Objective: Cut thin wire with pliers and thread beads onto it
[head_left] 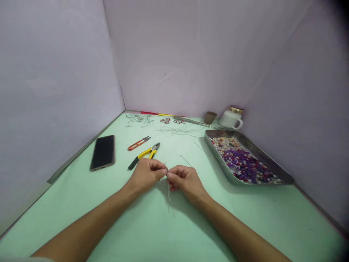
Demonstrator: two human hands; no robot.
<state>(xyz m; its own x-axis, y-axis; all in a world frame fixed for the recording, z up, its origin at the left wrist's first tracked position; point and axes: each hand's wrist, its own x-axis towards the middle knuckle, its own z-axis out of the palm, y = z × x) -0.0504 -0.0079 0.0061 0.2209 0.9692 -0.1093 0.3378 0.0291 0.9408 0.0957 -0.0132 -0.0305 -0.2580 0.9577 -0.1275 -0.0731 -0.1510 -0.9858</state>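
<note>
My left hand [148, 174] and my right hand [186, 181] meet fingertip to fingertip over the middle of the table. Both are closed in a pinch on thin wire [169, 200], whose twisted strands hang down below the fingers. The part between my fingertips is mostly hidden. Just beyond my left hand lie pliers [148, 152] with yellow and black handles, partly covered by that hand. A single wire piece [185, 159] rests on the table past my right hand.
Orange thread snips [139, 143] and a phone [103, 153] lie to the left. On the right stands a metal tray [222, 163] of mixed beads. Wire scraps [139, 119], beaded pieces [165, 120], long wires [180, 130], a brown cup [210, 117] and a white mug [229, 119] are farther back.
</note>
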